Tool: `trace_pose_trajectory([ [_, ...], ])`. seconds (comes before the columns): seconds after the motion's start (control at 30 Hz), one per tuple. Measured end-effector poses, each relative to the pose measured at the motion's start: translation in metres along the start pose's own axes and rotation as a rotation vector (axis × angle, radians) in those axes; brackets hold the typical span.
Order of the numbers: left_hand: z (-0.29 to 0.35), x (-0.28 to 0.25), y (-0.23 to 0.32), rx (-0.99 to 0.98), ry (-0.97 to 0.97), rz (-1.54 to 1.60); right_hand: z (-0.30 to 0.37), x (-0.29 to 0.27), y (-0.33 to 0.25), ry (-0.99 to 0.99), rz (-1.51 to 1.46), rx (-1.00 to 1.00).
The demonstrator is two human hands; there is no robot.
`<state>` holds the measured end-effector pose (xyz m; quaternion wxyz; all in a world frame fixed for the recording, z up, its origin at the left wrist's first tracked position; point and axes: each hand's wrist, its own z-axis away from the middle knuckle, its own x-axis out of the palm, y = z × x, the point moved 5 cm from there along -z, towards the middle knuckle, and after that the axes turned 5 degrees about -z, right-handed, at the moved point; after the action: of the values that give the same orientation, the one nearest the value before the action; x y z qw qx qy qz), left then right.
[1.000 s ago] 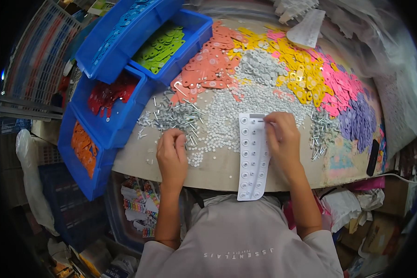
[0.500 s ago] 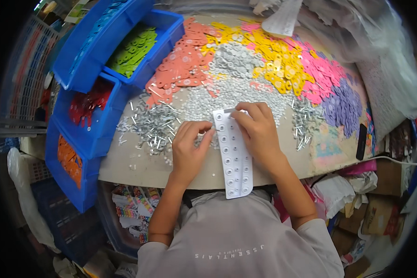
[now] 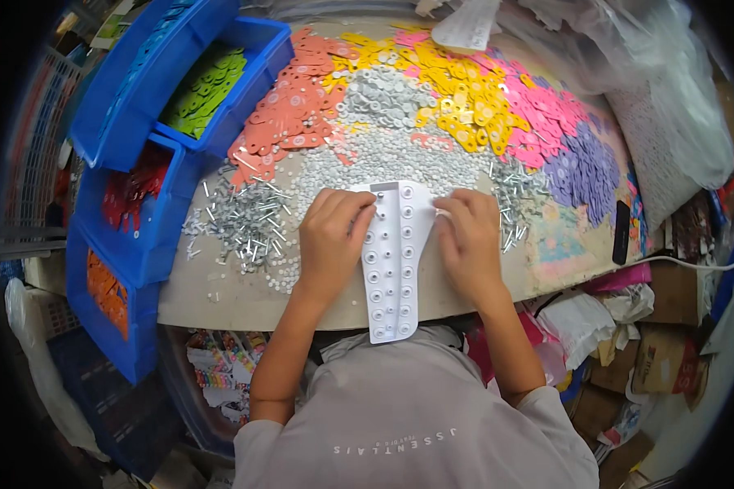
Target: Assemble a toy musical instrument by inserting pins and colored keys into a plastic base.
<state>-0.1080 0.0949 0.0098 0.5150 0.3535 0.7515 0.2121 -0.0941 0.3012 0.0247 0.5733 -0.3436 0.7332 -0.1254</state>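
At the far end of the tray (image 3: 398,265), near centre, your left hand (image 3: 333,236) and right hand (image 3: 470,240) have fingertips close together; any grip, I can't tell. Studs (image 3: 388,253) line its middle; tabs (image 3: 469,98) beyond lie loose, none on it.

From my remote station, I noted a black oblong object (image 3: 621,232) at the right of the table (image 3: 236,311), a white cable (image 3: 693,263) near it, cardboard boxes (image 3: 662,359) lower down, and a translucent plastic bag (image 3: 669,122) beyond.
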Motion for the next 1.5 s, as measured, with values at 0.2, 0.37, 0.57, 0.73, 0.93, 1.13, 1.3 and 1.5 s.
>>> trace_pose_trajectory([
  [0.2, 0.001, 0.001, -0.005, 0.008, 0.003, 0.021, 0.042, -0.051, 0.047, 0.061, 0.308, 0.329],
  [0.37, 0.000, 0.008, 0.000, 0.053, -0.017, 0.018, 0.061, -0.047, 0.059, 0.074, 0.340, 0.357],
  [0.57, 0.000, 0.014, 0.001, 0.100, 0.004, 0.002, 0.052, -0.043, 0.051, 0.083, 0.414, 0.271],
  [0.73, 0.003, 0.017, 0.002, 0.176, -0.063, -0.095, 0.046, -0.037, 0.029, 0.092, 0.078, 0.397],
  [0.93, 0.021, 0.005, 0.021, 0.185, -0.056, -0.099, 0.037, -0.017, -0.022, 0.022, -0.276, 0.232],
  [1.13, 0.072, -0.015, 0.029, 0.061, -0.303, 0.262, 0.045, 0.022, -0.045, -0.176, -0.750, 0.400],
  [1.3, 0.087, -0.071, 0.008, -0.341, -0.419, 0.385, 0.043, 0.032, -0.067, -0.423, -0.783, 0.305],
  [1.5, 0.010, -0.266, -0.098, -0.399, 0.480, 0.184, 0.023, -0.005, -0.034, -0.114, -0.291, 0.137],
])
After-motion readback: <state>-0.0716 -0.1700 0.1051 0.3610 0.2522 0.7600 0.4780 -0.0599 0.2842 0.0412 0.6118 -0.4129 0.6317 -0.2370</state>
